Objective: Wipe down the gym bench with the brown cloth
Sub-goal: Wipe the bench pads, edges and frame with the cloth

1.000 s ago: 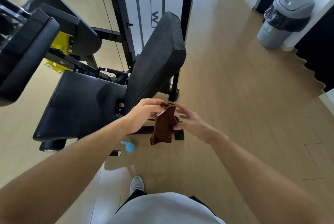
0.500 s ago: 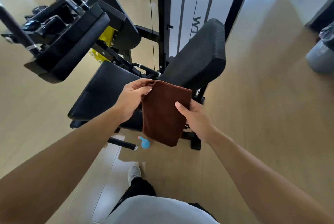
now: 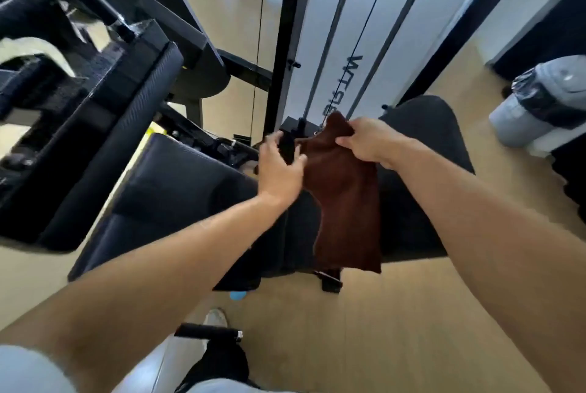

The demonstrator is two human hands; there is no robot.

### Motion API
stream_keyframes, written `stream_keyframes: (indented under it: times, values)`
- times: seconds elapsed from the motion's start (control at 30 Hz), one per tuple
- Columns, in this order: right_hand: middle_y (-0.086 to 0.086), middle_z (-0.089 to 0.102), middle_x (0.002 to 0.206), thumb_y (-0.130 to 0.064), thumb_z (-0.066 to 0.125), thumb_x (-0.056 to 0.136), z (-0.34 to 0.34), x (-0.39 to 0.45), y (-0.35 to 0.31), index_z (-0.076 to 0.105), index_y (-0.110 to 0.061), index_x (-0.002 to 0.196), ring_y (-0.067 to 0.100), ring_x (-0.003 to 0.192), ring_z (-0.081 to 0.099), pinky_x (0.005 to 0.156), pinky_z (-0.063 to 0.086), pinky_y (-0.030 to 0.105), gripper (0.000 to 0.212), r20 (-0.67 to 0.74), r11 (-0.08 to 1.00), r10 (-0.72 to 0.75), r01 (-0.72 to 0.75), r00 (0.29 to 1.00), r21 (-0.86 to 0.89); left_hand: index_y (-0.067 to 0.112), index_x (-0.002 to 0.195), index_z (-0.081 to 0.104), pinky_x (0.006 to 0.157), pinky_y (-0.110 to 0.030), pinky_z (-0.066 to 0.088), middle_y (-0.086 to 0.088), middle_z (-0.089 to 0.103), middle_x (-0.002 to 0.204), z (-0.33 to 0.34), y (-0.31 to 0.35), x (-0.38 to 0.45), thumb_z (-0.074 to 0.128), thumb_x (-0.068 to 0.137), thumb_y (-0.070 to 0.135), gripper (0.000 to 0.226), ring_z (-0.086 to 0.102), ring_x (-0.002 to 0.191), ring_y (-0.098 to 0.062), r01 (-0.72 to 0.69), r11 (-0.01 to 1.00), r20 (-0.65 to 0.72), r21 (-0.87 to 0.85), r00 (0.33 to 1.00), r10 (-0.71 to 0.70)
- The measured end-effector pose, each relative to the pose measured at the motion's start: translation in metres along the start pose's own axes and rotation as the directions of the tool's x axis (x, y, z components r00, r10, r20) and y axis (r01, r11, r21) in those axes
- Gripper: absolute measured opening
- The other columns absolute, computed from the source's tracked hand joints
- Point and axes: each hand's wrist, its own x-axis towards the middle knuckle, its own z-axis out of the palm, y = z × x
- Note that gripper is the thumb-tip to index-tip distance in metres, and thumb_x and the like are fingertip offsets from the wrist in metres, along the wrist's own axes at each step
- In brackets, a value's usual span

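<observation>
The brown cloth (image 3: 345, 199) hangs flat in front of the black gym bench, over the gap between its seat pad (image 3: 177, 199) and its upright back pad (image 3: 434, 145). My right hand (image 3: 369, 142) pinches the cloth's top right corner. My left hand (image 3: 280, 170) touches the cloth's left edge with fingers spread; whether it grips the cloth is unclear. The cloth's lower edge hangs free near the bench frame.
A large padded machine arm (image 3: 104, 126) juts out at the left, above the seat. A black upright post (image 3: 285, 43) and white weight-stack panel (image 3: 336, 43) stand behind. A grey bin (image 3: 545, 104) sits at the right. A blue object (image 3: 237, 296) and black handle (image 3: 209, 332) are near my foot.
The view has moved closer to the bench. Both hands have lifted the cloth higher and toward the back pad. My right hand now holds the top corner instead of the side edge.
</observation>
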Motion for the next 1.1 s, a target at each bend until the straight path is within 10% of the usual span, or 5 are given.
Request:
stream_keyframes:
  times: [0.1, 0.23, 0.57, 0.77, 1.1]
  values:
    - [0.017, 0.064, 0.129, -0.036, 0.059, 0.099, 0.006, 0.049, -0.004, 0.059, -0.01, 0.131, 0.036, 0.121, 0.061, 0.101, 0.051, 0.041, 0.041, -0.054, 0.954, 0.124, -0.134, 0.991, -0.268, 0.016, 0.148, 0.04, 0.122, -0.032, 0.023, -0.003, 0.041, 0.152, 0.047, -0.019, 0.005, 0.063, 0.093, 0.018, 0.059, 0.034, 0.143, -0.015, -0.194, 0.98, 0.276, 0.053, 0.946, 0.173]
    - [0.01, 0.053, 0.138, -0.012, 0.052, 0.1, 0.022, 0.066, -0.004, 0.053, -0.02, 0.141, 0.032, 0.128, 0.051, 0.104, 0.042, 0.044, 0.042, -0.223, 0.872, 0.002, -0.11, 0.975, -0.477, 0.025, 0.159, -0.006, 0.124, -0.034, -0.006, 0.01, -0.01, 0.167, 0.096, -0.051, 0.001, 0.047, 0.098, 0.052, 0.085, -0.01, 0.152, -0.012, -0.058, 0.976, 0.636, 0.21, 0.766, -0.091]
    - [0.004, 0.056, 0.147, -0.037, 0.047, 0.105, 0.077, 0.138, 0.004, 0.062, -0.022, 0.138, 0.024, 0.139, 0.046, 0.113, 0.04, 0.042, 0.039, 0.373, 0.75, -0.127, 0.335, 0.919, -0.57, 0.051, 0.151, -0.009, 0.126, -0.039, 0.003, 0.023, -0.012, 0.164, 0.079, -0.127, 0.047, 0.03, 0.103, 0.05, 0.062, -0.007, 0.153, -0.006, -0.056, 0.989, 0.601, 0.137, 0.798, -0.038]
    - [0.002, 0.053, 0.148, -0.039, 0.058, 0.095, 0.136, 0.18, 0.009, 0.059, -0.02, 0.139, 0.024, 0.141, 0.042, 0.118, 0.031, 0.039, 0.048, 0.441, 0.641, -0.176, 0.442, 0.88, -0.627, 0.036, 0.159, 0.004, 0.122, -0.041, 0.025, 0.009, 0.016, 0.166, 0.057, -0.173, 0.037, 0.034, 0.103, 0.047, 0.064, 0.021, 0.152, -0.015, 0.267, 0.898, 0.405, 0.349, 0.821, -0.402]
    - [-0.009, 0.07, 0.126, -0.062, 0.05, 0.095, 0.171, 0.227, 0.005, 0.071, -0.034, 0.117, 0.014, 0.13, 0.055, 0.117, 0.025, 0.034, 0.041, 0.611, 0.399, -0.322, 0.689, 0.723, -0.605, 0.016, 0.158, 0.023, 0.103, -0.038, 0.049, -0.006, 0.033, 0.161, 0.037, -0.196, 0.047, 0.043, 0.085, -0.015, 0.081, 0.059, 0.125, -0.032, 0.233, 0.77, 0.265, 0.594, 0.847, -0.461]
